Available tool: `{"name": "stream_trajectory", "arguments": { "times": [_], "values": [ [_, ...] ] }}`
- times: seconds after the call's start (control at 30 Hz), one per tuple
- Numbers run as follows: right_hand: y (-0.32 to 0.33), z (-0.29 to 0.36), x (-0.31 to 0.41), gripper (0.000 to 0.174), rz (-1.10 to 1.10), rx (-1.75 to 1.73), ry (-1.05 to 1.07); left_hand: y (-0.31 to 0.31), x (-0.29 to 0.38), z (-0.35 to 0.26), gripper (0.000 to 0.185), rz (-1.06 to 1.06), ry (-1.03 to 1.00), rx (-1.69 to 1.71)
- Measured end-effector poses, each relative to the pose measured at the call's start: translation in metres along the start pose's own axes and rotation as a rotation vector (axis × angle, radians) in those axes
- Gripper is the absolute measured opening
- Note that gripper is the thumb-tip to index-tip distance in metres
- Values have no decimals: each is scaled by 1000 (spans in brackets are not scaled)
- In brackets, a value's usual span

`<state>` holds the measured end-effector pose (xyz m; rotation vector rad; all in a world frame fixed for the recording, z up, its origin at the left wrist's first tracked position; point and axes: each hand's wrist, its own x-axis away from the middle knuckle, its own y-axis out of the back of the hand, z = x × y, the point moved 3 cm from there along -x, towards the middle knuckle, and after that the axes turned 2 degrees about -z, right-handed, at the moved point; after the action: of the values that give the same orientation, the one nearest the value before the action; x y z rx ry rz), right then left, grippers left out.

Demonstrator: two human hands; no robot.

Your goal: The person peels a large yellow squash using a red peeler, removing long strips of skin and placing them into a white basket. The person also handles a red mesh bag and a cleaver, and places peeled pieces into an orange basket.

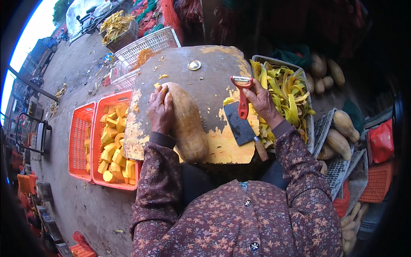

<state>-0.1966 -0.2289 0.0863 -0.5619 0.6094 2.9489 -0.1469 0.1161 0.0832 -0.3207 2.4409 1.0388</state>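
Note:
An unpeeled tan squash (pixel 188 123) lies lengthwise on a worn wooden board (pixel 173 64). My left hand (pixel 161 109) rests on the squash's far left side, fingers over its skin. Between the thumb and fingers of my right hand (pixel 261 101) is a red-handled Y-peeler (pixel 242 96), its blade end pointing away from me. Beneath the peeler a cleaver with a dark blade (pixel 239 123) and a wooden handle (pixel 260 148) lies at the board's right edge. A small round metal piece (pixel 194 65) sits near the far side of the board.
Orange crates at the left include one with cut squash chunks (pixel 114 141). A bin of yellow-green peelings (pixel 285 93) stands against the board's right. White crates (pixel 147 46) stand beyond the board at the left. Whole squashes (pixel 338 143) lie in and around crates at the right.

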Motion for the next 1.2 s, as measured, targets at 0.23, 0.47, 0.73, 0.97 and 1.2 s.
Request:
{"name": "stream_trajectory", "arguments": {
  "times": [0.23, 0.47, 0.73, 0.97, 1.2],
  "values": [
    [-48, 32, -11, 36, 215, 33, -41, 4, -30, -6, 26, 133, 16, -212],
    [-83, 5, -16, 51, 426, -250, -481, -17, -59, 36, 44, 273, 85, 66],
    [-119, 24, -70, 45, 378, -94, -410, -12, -47, 24, 42, 237, 198, 37],
    [-169, 36, -103, 36, 330, 96, -230, -8, -47, 14, 39, 249, 290, 79],
    [-159, 36, -74, 36, 329, 280, -20, -4, -45, 19, 39, 228, 276, 54]
  ]
}}
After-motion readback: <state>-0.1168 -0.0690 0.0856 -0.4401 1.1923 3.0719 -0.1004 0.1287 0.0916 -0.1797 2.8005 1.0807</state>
